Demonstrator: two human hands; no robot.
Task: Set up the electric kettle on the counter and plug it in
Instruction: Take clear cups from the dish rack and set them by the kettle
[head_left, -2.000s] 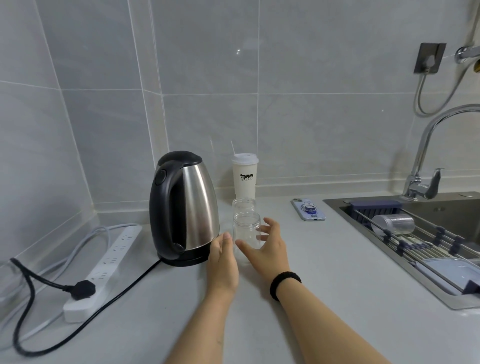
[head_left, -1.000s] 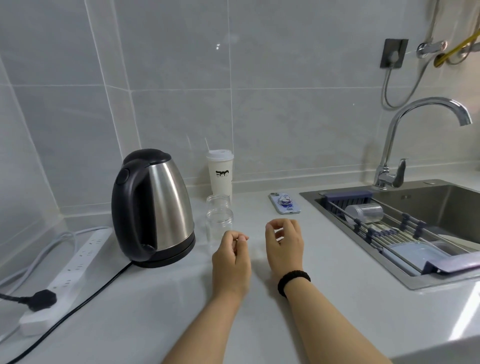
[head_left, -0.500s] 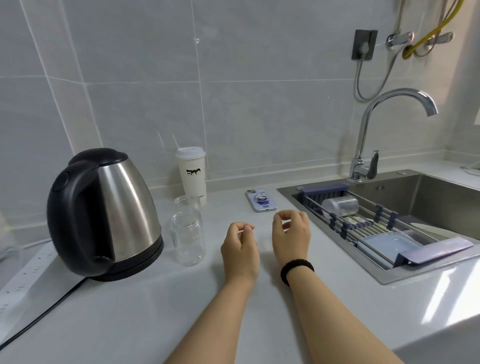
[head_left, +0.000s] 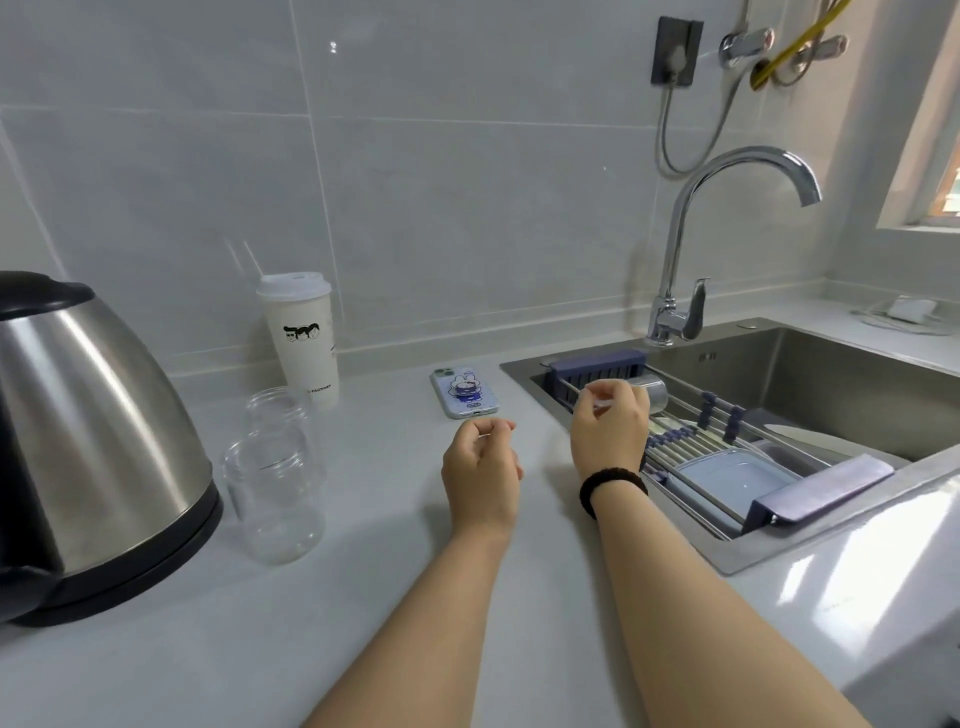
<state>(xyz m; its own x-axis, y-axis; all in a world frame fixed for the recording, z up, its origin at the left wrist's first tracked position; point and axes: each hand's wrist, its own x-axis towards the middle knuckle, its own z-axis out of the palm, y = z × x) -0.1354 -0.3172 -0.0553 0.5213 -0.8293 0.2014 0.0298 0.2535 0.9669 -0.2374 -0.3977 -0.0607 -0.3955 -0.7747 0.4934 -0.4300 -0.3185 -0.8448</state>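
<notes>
Over the counter (head_left: 363, 649), both hands (fingers curled, empty) have drifted right, kettle (head_left: 88, 447) now at frame edge.

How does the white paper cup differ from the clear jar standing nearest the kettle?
The paper cup is opaque white with a small cartoon print; the near clear jar is see-through and plain. The paper cup carries a lid; the near clear jar is open-topped and looks empty. The paper cup stands back against the tiled wall; the near clear jar stands forward, beside the kettle. Both stand upright on the counter.
</notes>
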